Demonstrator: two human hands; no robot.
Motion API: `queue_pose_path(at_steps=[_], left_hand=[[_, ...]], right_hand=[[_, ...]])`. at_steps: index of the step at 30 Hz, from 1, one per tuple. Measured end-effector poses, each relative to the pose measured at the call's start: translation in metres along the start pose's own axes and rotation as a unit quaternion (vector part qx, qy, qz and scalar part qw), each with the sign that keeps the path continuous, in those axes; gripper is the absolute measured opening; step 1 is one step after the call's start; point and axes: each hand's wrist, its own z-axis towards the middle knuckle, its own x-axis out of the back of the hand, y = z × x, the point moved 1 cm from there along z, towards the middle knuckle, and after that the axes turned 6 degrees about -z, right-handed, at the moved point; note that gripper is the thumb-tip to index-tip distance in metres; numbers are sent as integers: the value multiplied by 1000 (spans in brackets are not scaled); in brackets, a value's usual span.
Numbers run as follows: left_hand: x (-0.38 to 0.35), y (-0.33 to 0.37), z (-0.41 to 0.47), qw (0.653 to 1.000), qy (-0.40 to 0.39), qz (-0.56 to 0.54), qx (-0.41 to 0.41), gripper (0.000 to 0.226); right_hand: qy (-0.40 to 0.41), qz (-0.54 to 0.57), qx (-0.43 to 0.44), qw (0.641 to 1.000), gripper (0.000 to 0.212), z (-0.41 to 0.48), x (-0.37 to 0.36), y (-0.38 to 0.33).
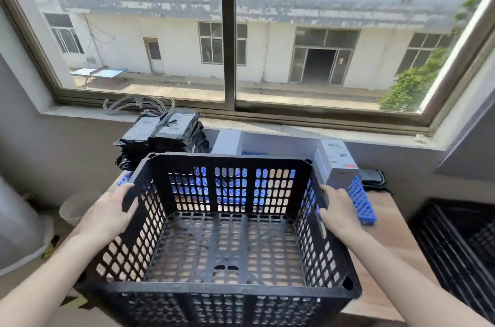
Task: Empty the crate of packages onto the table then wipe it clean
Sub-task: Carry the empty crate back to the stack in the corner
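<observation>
A black perforated plastic crate (pixel 222 289) fills the middle of the view, with nothing inside it; the wooden table (pixel 388 235) shows through its holes. My left hand (pixel 112 214) grips the crate's left rim and my right hand (pixel 340 211) grips its right rim. Behind the crate, a stack of black-wrapped packages (pixel 166 134) sits at the back left. White and grey boxes (pixel 337 163) stand at the back right. A dark cloth (pixel 372 176) lies at the table's far right corner.
A blue plastic crate (pixel 361 203) lies behind the black one, under the packages. A window sill (pixel 294 128) runs along the back. Another black crate (pixel 460 251) stands low on the right, beside the table. A pale bin (pixel 75 206) stands on the floor to the left.
</observation>
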Motion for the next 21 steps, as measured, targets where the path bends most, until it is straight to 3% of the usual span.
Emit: queue_pose_path(at_steps=[8, 21], left_hand=[[8, -3, 0, 997, -58, 50, -1, 71], [44, 84, 3, 991, 7, -5, -136, 69]], right_hand=[[-2, 24, 9, 1000, 63, -20, 7, 17], [74, 52, -7, 996, 58, -69, 94, 94]])
